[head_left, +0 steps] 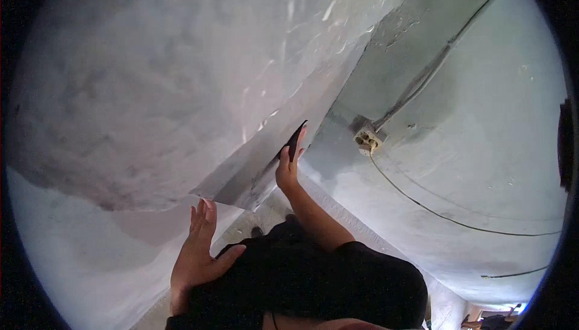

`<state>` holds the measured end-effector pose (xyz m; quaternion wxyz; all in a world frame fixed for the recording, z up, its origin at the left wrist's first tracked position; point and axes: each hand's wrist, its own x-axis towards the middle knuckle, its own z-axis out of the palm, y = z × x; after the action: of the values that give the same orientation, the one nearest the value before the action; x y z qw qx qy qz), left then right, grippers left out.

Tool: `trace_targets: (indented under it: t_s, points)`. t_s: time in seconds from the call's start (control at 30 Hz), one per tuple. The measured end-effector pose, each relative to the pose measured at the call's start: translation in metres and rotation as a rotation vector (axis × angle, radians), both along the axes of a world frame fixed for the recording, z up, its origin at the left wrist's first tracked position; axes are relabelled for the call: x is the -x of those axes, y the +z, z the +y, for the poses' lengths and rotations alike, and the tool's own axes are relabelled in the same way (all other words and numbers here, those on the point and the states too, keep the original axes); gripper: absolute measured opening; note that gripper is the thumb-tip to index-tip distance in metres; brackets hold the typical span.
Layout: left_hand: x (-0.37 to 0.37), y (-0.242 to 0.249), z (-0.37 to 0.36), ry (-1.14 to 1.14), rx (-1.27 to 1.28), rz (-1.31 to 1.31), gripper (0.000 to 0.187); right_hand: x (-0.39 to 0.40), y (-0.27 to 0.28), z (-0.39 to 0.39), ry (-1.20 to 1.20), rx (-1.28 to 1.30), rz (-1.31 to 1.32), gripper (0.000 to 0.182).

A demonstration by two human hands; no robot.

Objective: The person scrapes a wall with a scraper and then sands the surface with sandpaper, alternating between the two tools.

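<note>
A wide, flat metal plastering blade [232, 182] lies against the wall [151, 88], which is coated in grey, wet-looking plaster. My right hand [289, 164] grips the dark handle [294, 141] along the blade's back, near its upper right end. Below the blade's lower left corner is my left hand [199, 242], its fingers stretched up and its thumb spread apart. Its fingertips touch or nearly touch that corner. Glossy streaks and ridges of plaster [274, 113] mark the wall above the blade.
On the adjoining wall, a socket box [368, 139] hangs at the end of a conduit [416, 85], with a thin cable [434, 209] running from it. The floor [241, 227] shows below my arms. Another person [497, 321] appears small at the lower right.
</note>
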<state>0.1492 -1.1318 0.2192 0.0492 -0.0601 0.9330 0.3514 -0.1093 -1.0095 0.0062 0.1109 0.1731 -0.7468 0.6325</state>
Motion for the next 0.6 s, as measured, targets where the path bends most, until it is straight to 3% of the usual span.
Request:
trace_targets:
  t_s: [0.07, 0.1, 0.13, 0.3, 0.43, 0.47, 0.5, 0.57, 0.6]
  points:
    - [-0.002, 0.000, 0.008, 0.125, -0.091, 0.022, 0.100, 0.031, 0.005, 0.013, -0.007, -0.002, 0.020, 0.071]
    - [-0.006, -0.008, 0.005, 0.140, -0.053, 0.004, 0.098, 0.060, 0.008, 0.020, 0.035, 0.117, 0.051, 0.068]
    - [-0.004, -0.002, 0.008, 0.187, -0.146, 0.023, 0.095, 0.068, 0.048, 0.032, 0.006, 0.077, -0.047, 0.067]
    - [-0.007, -0.022, 0.005, 0.227, -0.441, 0.197, 0.093, 0.136, 0.088, 0.066, 0.037, 0.041, 0.141, 0.067]
    - [-0.002, -0.016, 0.014, 0.407, -0.168, -0.010, 0.091, 0.108, 0.050, 0.062, 0.107, -0.062, 0.143, 0.067]
    - [-0.008, -0.031, 0.008, 0.334, -0.259, 0.115, 0.086, 0.094, 0.030, 0.056, 0.127, -0.118, 0.099, 0.068]
    - [-0.001, -0.042, 0.021, 0.330, -0.572, 0.439, 0.077, 0.084, -0.002, 0.052, 0.169, -0.135, 0.140, 0.070]
    - [0.008, -0.048, 0.037, 0.317, -0.756, 0.646, 0.073, 0.058, -0.021, 0.061, 0.209, -0.155, 0.073, 0.071]
    - [0.016, -0.045, 0.044, 0.482, -0.781, 0.620, 0.075, 0.077, -0.002, 0.054, 0.200, -0.148, 0.098, 0.072]
